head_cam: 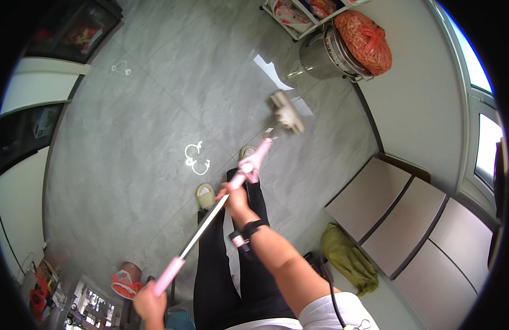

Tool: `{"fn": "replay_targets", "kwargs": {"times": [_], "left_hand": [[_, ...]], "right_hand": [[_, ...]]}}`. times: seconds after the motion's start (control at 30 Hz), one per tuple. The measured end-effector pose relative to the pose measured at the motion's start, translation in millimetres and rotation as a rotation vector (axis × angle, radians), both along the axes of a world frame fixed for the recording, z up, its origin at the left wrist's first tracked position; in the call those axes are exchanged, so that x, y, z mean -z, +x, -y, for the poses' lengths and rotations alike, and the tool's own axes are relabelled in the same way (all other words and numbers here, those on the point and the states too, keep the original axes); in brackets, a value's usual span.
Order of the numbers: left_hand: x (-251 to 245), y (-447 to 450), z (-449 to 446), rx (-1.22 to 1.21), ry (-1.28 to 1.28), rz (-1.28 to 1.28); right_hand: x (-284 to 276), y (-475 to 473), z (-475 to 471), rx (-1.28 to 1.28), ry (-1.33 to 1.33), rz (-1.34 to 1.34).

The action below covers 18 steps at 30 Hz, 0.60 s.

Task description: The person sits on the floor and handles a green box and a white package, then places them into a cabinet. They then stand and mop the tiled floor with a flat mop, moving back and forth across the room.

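Observation:
A sponge mop with a pink and white pole (pixel 205 225) slants across the view from lower left to upper right. Around its pink end grip is my left hand (pixel 150 303), low in the picture. My right hand (pixel 236 200) grasps the pole further up, just below the pink lever section (pixel 252 163). A strap with a small device circles my right wrist. The pale mop head (pixel 287 113) is on the grey floor (pixel 164 103), slightly blurred, ahead of my slippered feet.
Ahead on the right, a metal drum (pixel 320 55) carries a red bag of peanuts (pixel 363 41) beside a wheeled rack (pixel 293 18). Cabinets (pixel 378 198) line the right, near an olive sack (pixel 349 258). A lined waste bin (pixel 126 280) stands lower left. White drawn marks (pixel 196 159) show on the floor.

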<state>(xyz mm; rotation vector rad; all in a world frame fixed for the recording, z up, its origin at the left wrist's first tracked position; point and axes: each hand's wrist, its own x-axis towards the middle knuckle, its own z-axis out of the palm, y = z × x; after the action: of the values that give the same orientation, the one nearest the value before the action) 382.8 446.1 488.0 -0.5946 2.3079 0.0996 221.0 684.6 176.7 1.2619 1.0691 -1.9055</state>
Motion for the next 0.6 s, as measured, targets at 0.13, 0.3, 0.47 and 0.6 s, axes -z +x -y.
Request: {"fn": "replay_targets", "kwargs": {"times": [0.13,0.3,0.47,0.6], "left_hand": [[55,-77,-103,-0.035,0.248,-0.099],[80,-158,-164,0.134,0.434,-0.208],[41,-168,-108,0.042,0.285,-0.196],[-3,-140,-53,-0.064,0.144,-0.257]], "right_hand": [[34,-62,-140,0.068,0.415,-0.086],[56,-144,-232,0.179,0.568,0.031],[47,-164,-161,0.157,0.57,0.121],[27,-157,-53,0.046,0.49,0.137]]}}
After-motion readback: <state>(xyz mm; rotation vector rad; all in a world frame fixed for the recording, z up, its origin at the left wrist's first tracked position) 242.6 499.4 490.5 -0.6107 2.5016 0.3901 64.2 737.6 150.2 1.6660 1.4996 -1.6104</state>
